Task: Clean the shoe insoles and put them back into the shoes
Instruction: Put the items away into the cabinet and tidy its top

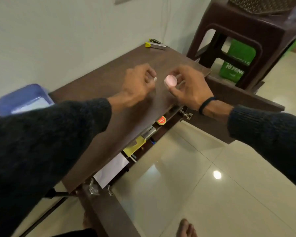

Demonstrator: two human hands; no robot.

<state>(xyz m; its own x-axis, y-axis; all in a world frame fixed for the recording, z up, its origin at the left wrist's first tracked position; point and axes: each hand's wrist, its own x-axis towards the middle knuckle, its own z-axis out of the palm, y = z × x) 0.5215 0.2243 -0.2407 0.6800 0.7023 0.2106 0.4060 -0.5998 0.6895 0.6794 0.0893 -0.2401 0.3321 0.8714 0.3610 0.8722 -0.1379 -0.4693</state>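
Two hands over the brown table (pixel 109 86): right hand (pixel 188 86) grips a small pink-capped container (pixel 170 80); left hand (pixel 138 82) pinches a tiny white piece (pixel 155 79). Neither insoles nor shoes are in view; by this evidence, cleaning has not begun.

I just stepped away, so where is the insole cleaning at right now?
Nothing looks done: no shoes or insoles are in view. The right hand holds a small pink round thing above the brown table; the left hand pinches a small white bit. Cleaning and refitting remain.
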